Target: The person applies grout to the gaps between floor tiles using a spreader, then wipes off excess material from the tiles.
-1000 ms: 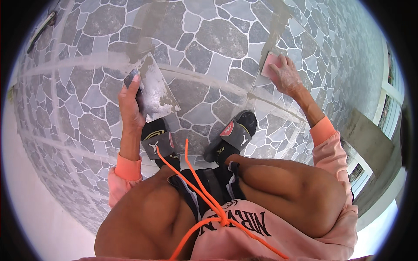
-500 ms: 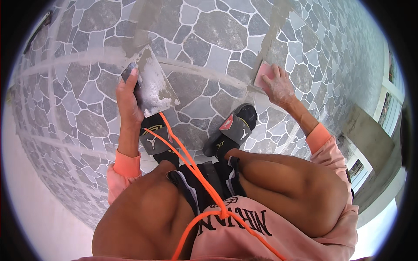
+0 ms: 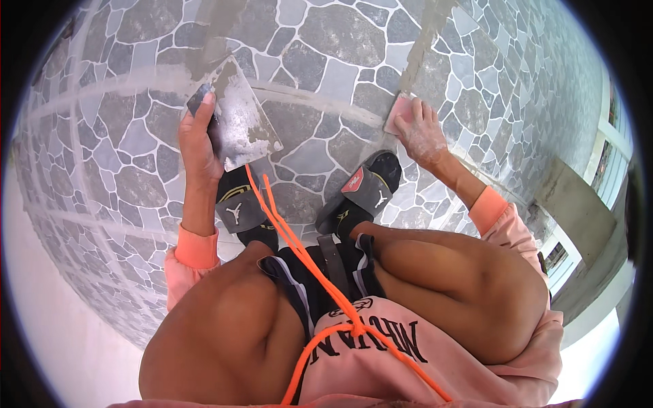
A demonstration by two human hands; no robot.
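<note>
A: Step in hand?

B: Looks like grout work on the stone-pattern floor tiles (image 3: pixel 326 41). Person squats, sandals (image 3: pixel 371 187) flat on floor. Left hand (image 3: pixel 197 139) closed round handle of a flat metal trowel (image 3: pixel 238 119), blade smeared w/ pale mortar, held tilted just above the tiles. Right hand (image 3: pixel 422 136) flat, fingers spread & pressed on a pinkish sponge pad (image 3: pixel 400 112); pad sits on the pale grout line (image 3: pixel 425 47) that runs up toward top of frame.

A: Hands together?

B: No, well apart. L near left sandal, R out past right sandal.

A: Grout joint condition?

B: Pale band across floor between the two hands looks filled & hazy. Can't tell if wet.

A: So which stage?

B: My read: wipe/smooth stage at the joint crossing, trowel on standby as mortar carrier.

A: Next move needs?

B: Judgement only: light even pressure on pad along joint, not across, so fill isn't dragged out. Keep trowel level so mortar doesn't slide off. Orange drawstring (image 3: pixel 292 231) hangs near blade, could snag.
</note>
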